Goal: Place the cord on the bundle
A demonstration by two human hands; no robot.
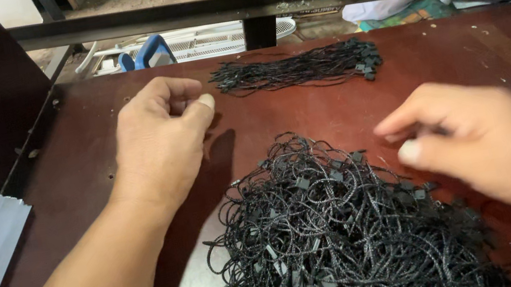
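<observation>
Both hands (160, 136) (479, 139) pinched above cords (329, 242)

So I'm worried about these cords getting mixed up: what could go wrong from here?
The loose tangled heap of black tag cords looks knotted, so pulling one out may drag others along. The right hand hovers at its edge, blurred, and could snag loops. The heap's near side runs out of view, so cords might slip off the table edge. The straightened bundle beside the left hand could be scattered.

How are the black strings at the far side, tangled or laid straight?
Laid straight: the far bundle lies in one aligned row, unlike the tangled pile.
</observation>
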